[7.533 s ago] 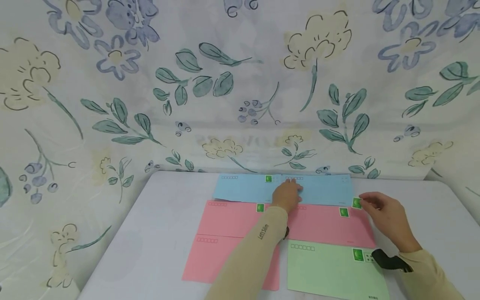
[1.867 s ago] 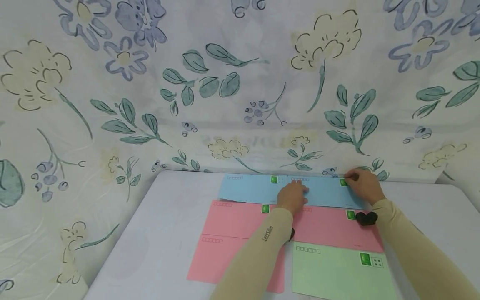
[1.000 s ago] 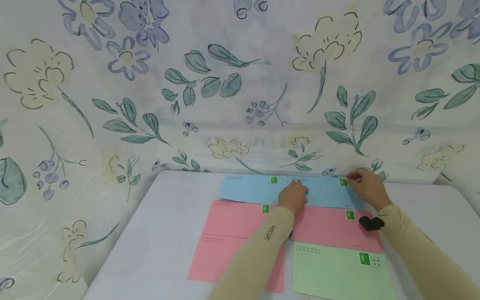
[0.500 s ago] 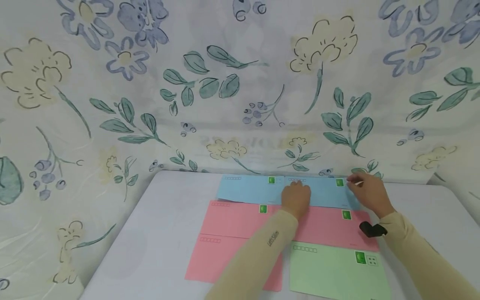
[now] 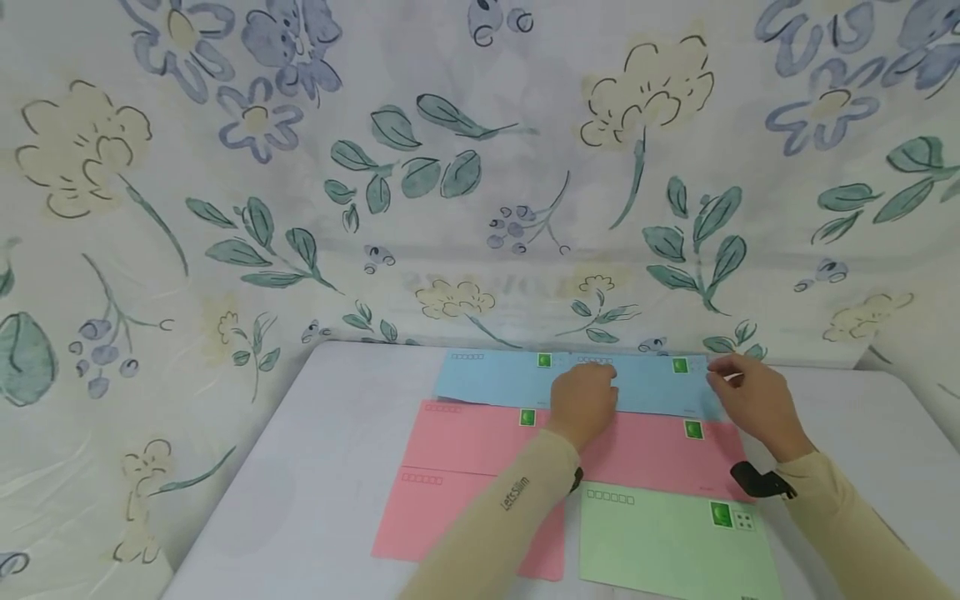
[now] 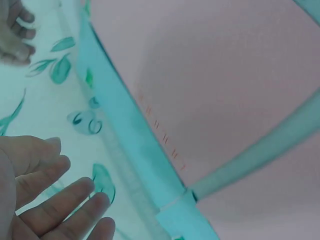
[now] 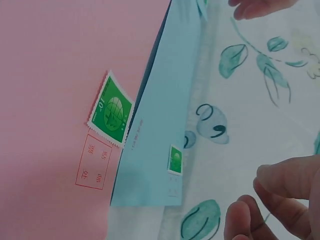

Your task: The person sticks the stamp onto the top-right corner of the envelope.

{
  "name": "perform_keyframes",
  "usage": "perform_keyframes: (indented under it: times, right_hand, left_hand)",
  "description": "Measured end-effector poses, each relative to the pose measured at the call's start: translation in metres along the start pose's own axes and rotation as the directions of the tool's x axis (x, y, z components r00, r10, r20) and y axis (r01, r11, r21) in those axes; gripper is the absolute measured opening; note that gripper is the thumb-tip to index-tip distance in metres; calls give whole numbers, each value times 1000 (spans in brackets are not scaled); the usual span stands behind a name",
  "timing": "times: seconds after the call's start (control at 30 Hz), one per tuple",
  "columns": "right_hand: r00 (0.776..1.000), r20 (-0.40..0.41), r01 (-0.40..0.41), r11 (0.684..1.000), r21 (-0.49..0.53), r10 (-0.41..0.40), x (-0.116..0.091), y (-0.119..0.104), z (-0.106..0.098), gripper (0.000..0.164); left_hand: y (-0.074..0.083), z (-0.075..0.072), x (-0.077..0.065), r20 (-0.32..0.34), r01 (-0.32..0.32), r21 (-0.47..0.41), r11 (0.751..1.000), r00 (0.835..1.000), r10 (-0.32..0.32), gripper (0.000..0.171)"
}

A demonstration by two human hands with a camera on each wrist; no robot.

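Note:
In the head view, my left hand [image 5: 583, 404] hovers over the left end of the right blue envelope [image 5: 645, 389]. Its fingers look loose and hold nothing in the left wrist view. A green postage stamp [image 5: 680, 365] lies at that envelope's upper right corner, beside a faint printed box. Just right of the envelope is my right hand [image 5: 757, 404], thumb and fingers loosely bent with nothing visible between them, as the right wrist view also shows. Below, a pink envelope [image 5: 660, 458] carries another stamp [image 7: 111, 110], left of its printed red box.
A second blue envelope [image 5: 487, 379] with a stamp [image 5: 544, 360] lies at the back left. Pink envelopes [image 5: 465, 437] lie in front of it, the nearer one partly under my left sleeve. A stamped green envelope [image 5: 667, 533] is at front right. A floral cloth [image 5: 480, 167] hangs behind the white table [image 5: 262, 467].
The stamp my right hand held near the pink envelope now lies on the right blue envelope's corner. My right hand has let go and drawn back right; my left hand has lifted off the envelope.

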State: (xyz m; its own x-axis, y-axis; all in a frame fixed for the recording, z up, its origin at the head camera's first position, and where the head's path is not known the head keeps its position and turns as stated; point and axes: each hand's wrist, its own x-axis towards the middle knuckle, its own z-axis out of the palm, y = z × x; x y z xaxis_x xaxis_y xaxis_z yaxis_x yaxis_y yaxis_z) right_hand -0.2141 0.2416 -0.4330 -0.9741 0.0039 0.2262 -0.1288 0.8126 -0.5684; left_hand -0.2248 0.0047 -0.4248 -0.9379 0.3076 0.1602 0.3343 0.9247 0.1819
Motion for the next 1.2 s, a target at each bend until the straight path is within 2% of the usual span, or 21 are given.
perform_keyframes:
  times: [0.27, 0.47, 0.57, 0.77, 1.0, 1.2]
  right_hand:
    - [999, -50, 18, 999, -28, -20, -16, 0, -11, 28]
    - [996, -80, 24, 999, -44, -28, -26, -2, -17, 29]
    - [998, -68, 11, 999, -41, -14, -30, -3, -20, 31]
    - [998, -57, -40, 997, -69, 36, -39, 1, -25, 33]
    - [996, -69, -63, 994, -89, 57, -47, 10, -31, 31]
    - [996, -84, -47, 996, -81, 40, -51, 12, -35, 30]
  left_hand:
    - [-25, -19, -17, -58, 37, -83, 996, 997, -42, 22]
    - [-46, -35, -29, -129, 38, -126, 991, 990, -55, 23]
    - [-55, -42, -35, -173, 20, -133, 991, 984, -43, 22]
    - [-74, -52, -50, -273, 7, -113, 994, 961, -38, 20]
    - [-97, -59, -65, -279, 53, -141, 989, 956, -91, 21]
    - [-115, -65, -77, -322, 79, -141, 987, 939, -121, 21]
